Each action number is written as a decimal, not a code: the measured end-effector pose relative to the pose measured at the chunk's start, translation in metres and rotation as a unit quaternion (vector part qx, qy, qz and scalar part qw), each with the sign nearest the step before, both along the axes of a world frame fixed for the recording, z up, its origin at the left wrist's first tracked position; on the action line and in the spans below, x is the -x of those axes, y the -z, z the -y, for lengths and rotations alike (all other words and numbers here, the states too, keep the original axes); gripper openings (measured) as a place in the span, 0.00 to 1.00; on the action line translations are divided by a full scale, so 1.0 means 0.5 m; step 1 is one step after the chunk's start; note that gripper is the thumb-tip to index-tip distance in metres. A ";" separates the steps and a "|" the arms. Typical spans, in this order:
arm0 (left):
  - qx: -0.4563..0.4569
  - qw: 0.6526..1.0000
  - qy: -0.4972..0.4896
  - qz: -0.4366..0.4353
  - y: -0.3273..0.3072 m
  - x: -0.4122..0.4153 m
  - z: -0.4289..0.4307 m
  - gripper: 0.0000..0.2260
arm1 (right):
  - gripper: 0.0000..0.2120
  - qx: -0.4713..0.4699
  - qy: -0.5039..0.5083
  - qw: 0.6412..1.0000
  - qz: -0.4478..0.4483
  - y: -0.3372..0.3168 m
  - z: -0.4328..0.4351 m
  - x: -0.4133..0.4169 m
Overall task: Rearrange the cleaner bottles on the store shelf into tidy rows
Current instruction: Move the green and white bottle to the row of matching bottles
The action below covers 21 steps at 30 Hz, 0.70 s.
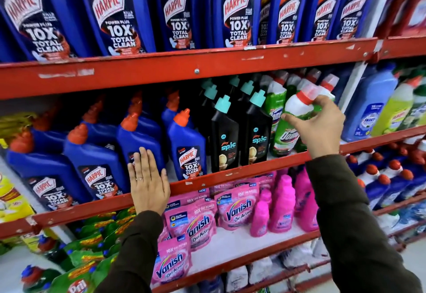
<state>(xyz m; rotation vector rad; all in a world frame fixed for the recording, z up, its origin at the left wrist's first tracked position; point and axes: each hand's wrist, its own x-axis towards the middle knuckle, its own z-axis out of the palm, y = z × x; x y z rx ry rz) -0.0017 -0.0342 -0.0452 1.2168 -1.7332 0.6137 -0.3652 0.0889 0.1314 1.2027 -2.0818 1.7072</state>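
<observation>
Red metal store shelves (pixel 207 69) fill the view, stacked with cleaners. On the middle shelf, blue bottles (pixel 186 147) stand at the left, black bottles (pixel 224 138) in the centre and green bottles with white necks and red caps at the right. The right hand (pixel 320 127) has its fingers (pixel 291 117) curled around the neck and shoulder of the front green bottle (pixel 285 131), which leans to the right, its base on the shelf near the front edge. The left hand (pixel 147 182) lies flat and open against the front of a blue bottle, holding nothing. The green bottle looks like stiff, smooth plastic; if full it would be fairly heavy and bottom-weighted, so a grip at the narrow neck suits tilting, while sliding it is probably steadier from the body.
</observation>
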 end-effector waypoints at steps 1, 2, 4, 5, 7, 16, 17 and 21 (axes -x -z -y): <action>0.003 1.000 0.001 0.000 0.000 0.000 0.002 0.33 | 0.30 -0.007 -0.006 1.000 -0.002 0.002 0.011 0.003; 0.005 1.000 0.000 0.001 0.001 0.001 0.003 0.33 | 0.30 -0.014 -0.010 1.000 -0.008 0.007 0.022 0.006; 0.006 1.000 0.001 0.002 0.002 0.000 0.006 0.33 | 0.31 -0.034 -0.018 0.999 -0.018 0.005 0.041 0.008; 0.008 1.000 0.000 0.003 0.003 0.000 0.006 0.33 | 0.31 -0.050 -0.017 0.998 -0.023 0.001 0.048 0.009; 0.008 1.000 0.000 0.002 0.004 -0.001 0.008 0.34 | 0.33 -0.080 -0.013 0.996 -0.031 -0.007 0.066 0.012; 0.007 1.000 -0.006 0.007 0.009 -0.002 0.007 0.34 | 0.36 -0.099 -0.016 0.994 -0.052 0.010 0.086 0.027; 0.003 1.000 -0.014 0.009 0.002 -0.001 0.003 0.34 | 0.36 -0.095 -0.019 0.994 -0.055 0.013 0.079 0.021; 0.001 1.000 -0.018 0.016 -0.007 0.000 -0.010 0.34 | 0.33 -0.022 -0.068 0.996 -0.057 0.064 0.052 -0.011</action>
